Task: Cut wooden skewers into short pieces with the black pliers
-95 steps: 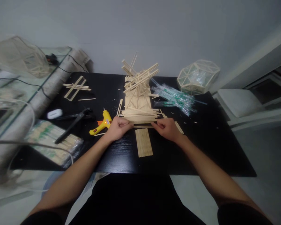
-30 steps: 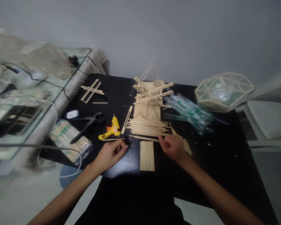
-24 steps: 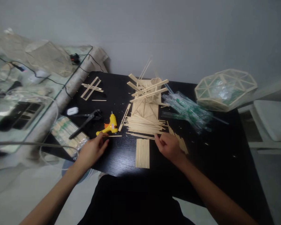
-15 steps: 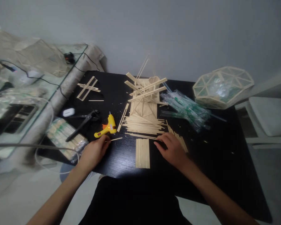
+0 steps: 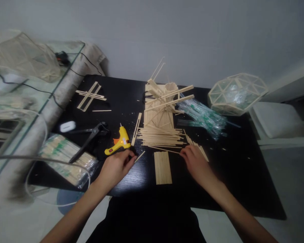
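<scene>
My left hand (image 5: 120, 165) is closed, pinching a short thin wooden stick (image 5: 140, 156) that points up and to the right, just in front of the yellow glue gun (image 5: 120, 140). At the right, the fingers of my right hand (image 5: 196, 162) are closed on the near end of a longer wooden stick (image 5: 164, 149). Between the hands lies a flat panel of sticks (image 5: 163, 168) laid side by side. Beyond it is a pile of loose sticks (image 5: 160, 136), against a wooden model (image 5: 158, 116) with long crossed blades.
Pliers (image 5: 91, 135) and a packet of sticks (image 5: 68, 157) lie at the left, by a white case (image 5: 68, 126). Crossed stick frames (image 5: 91, 95) are at the back left. Plastic wrappers (image 5: 202, 114) and a geometric stick frame (image 5: 236, 94) occupy the right. A cable (image 5: 63, 158) hangs at the left.
My left hand has moved right, closer to the panel, and its short stick has turned from nearly level to slanting upward. My right hand stays by the long stick's end. The view has shifted slightly.
</scene>
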Motion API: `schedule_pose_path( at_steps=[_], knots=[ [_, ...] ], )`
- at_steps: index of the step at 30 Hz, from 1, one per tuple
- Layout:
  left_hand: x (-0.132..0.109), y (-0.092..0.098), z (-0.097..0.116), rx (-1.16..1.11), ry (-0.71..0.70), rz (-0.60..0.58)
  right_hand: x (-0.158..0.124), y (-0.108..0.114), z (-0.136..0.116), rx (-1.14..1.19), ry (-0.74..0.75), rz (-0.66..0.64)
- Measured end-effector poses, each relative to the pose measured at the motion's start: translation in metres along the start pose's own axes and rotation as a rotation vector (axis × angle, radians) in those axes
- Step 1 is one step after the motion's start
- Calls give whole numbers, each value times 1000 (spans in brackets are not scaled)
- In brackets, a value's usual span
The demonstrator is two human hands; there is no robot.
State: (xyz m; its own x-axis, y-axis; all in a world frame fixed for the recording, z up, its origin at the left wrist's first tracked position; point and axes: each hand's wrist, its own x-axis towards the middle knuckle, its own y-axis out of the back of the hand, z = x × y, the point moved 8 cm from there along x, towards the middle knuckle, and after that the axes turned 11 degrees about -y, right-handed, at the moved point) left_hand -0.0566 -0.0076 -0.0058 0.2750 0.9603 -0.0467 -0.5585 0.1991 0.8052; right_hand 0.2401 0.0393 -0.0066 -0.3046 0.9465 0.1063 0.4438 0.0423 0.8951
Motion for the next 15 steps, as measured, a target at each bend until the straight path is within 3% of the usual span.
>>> schedule_pose_path(
  at_steps=[3, 7, 11, 15],
  knots=[
    [-4, 36, -12, 54, -18, 214, -1, 12, 2, 57, -67, -25],
    [-10, 71, -31, 226, 28, 351, -5, 35, 10, 244, -255, -37],
    [-3, 60, -37, 380, 22, 173, -5, 45, 9, 518, -420, -18],
    [7, 45, -41, 409, 29, 50, -3, 37, 10, 762, -544, -50]
  ],
)
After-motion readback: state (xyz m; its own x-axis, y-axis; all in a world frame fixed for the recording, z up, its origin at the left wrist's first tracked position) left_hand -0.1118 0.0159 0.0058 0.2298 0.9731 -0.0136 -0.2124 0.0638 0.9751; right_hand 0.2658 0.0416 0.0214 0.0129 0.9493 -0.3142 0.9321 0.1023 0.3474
